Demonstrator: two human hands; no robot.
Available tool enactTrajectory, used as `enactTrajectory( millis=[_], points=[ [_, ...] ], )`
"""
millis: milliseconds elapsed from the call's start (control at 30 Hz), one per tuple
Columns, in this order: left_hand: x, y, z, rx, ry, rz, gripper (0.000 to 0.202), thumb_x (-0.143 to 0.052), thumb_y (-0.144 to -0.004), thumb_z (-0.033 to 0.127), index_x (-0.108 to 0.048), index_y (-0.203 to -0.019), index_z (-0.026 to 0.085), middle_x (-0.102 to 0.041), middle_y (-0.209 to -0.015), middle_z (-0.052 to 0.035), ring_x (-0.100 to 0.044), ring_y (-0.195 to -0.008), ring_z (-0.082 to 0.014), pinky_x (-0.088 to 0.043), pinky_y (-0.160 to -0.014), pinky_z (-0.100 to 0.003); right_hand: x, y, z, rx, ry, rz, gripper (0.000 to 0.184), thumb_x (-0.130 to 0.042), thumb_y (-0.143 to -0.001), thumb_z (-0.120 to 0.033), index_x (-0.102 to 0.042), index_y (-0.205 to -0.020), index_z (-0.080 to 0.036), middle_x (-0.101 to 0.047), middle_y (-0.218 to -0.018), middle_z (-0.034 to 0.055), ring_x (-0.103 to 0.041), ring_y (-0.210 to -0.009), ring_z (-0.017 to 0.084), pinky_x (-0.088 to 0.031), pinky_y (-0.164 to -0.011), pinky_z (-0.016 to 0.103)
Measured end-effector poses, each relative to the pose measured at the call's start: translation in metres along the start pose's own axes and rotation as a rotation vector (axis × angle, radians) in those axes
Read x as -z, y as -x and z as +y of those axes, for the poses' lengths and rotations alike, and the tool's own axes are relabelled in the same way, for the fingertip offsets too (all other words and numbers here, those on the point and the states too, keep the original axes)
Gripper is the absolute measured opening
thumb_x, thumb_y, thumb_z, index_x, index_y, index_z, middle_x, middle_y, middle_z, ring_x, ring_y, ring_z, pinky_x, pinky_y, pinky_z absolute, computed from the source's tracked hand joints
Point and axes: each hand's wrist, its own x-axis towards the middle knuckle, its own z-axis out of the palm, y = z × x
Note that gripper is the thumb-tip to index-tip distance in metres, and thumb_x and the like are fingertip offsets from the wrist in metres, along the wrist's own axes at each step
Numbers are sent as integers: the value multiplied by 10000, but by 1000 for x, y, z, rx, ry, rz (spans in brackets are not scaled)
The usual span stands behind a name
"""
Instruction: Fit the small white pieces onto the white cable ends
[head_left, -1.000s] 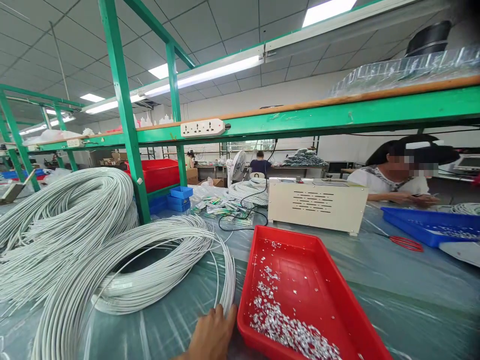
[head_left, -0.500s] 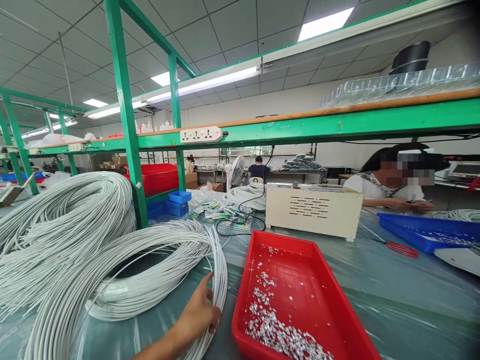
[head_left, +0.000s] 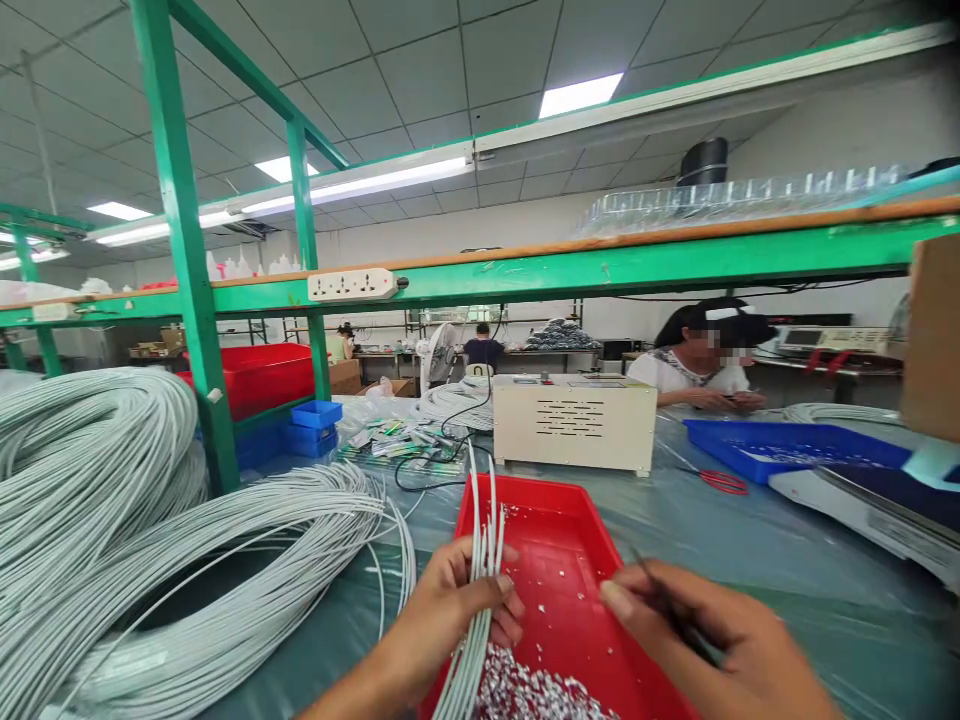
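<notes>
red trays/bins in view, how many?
2. One red tray on the table under both hands, holding white scraps; one red bin behind the green post at left. More may be hidden behind the cable coils.

Green steel shelving (head_left: 187, 260) with plank shelves (head_left: 675, 235), white tiled ceiling (head_left: 420, 60) with bright light panels (head_left: 577, 95), pale wall (head_left: 480, 225)

Left hand (head_left: 461, 610) closed around small bunch of white insulated wires (head_left: 480, 560), ends pointing up, above red rectangular plastic tray (head_left: 592, 530) holding silvery scraps (head_left: 525, 695). Right hand (head_left: 712, 640) grips thin dark tool (head_left: 667, 605) beside it. Large coils of white cable (head_left: 187, 560) left; beige metal box (head_left: 574, 422) behind tray.
</notes>
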Motion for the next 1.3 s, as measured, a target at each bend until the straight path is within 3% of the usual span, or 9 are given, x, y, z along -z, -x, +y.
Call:
enactTrajectory(
  millis=[100, 267, 467, 567, 767, 867, 1000, 1133, 1300],
  points=[
    [-12, -6, -12, 31, 33, -38, 273, -683, -640, 248, -590, -851, 102, -641, -548, 6, -573, -451, -88, -422, -500, -208, -14, -5, 2, -46, -14, -10, 297, -495, -793, -431, -602, -616, -217, -604, -575, 12, -572, -542, 209, -466, -494, 274],
    [-13, -11, -22, 76, 28, -107, 364, -742, -622, 294, -614, -902, 100, -678, -542, -21, -618, -490, -109, -436, -498, -195, -24, -8, 16, -112, -95, -36, 296, -490, -784, -433, -648, -686, -203, -616, -609, 29, -568, -581, 214, -453, -535, 295],
    [-11, -13, -34, 88, 9, -225, 289, -787, -584, 358, -705, -701, 106, -653, -565, -12, -577, -491, -75, -422, -504, -170, -39, -6, 23, -191, -162, -39, 264, -572, -708, -433, -671, -693, -189, -423, -479, -40, -390, -446, 143, -316, -443, 254],
    [-11, -14, -35, 104, 23, -248, 274, -792, -572, 350, -726, -694, 114, -652, -583, -17, -561, -500, -81, -429, -532, -191, -40, -6, 26, -221, -198, -40, 255, -582, -695, -438, -658, -660, -197, -441, -489, -35, -410, -464, 153, -333, -454, 258],
    [-7, -13, -22, 98, 46, -137, 189, -718, -587, 174, -734, -773, 146, -700, -678, -17, -592, -585, -106, -420, -591, -207, -35, -7, 27, -289, -278, -36, 260, -594, -685, -446, -664, -656, -197, -556, -521, -3, -495, -497, 178, -401, -498, 277],
    [-4, -13, -18, 107, 46, -69, 270, -643, -565, 103, -721, -822, 134, -701, -693, -17, -585, -601, -107, -409, -606, -216, -37, -5, 21, -322, -307, 26, 231, -611, -656, -427, -661, -640, -202, -534, -500, -17, -472, -479, 165, -373, -479, 260],
    [1, -14, -18, 134, 11, -66, 295, -652, -499, 36, -708, -780, 108, -665, -616, 3, -531, -549, -92, -378, -566, -207, -43, -3, 13, -344, -330, 102, 227, -619, -639, -426, -654, -595, -206, -471, -468, -40, -408, -453, 143, -312, -468, 247],
    [4, -12, -16, 109, 27, -8, 264, -704, -515, 76, -680, -774, 124, -627, -595, 28, -501, -555, -79, -351, -566, -193, -48, -3, 13, -314, -351, 118, 208, -651, -614, -404, -659, -570, -201, -402, -466, -52, -334, -455, 128, -251, -471, 242],
    [-7, -9, -13, 48, 28, 24, 247, -788, -565, 241, -690, -769, 144, -557, -561, 59, -340, -430, -32, -213, -429, -188, -52, -1, 19, -280, -385, 88, 221, -647, -639, -419, -658, -603, -201, -441, -472, -41, -356, -463, 137, -261, -475, 253]
  ],
)
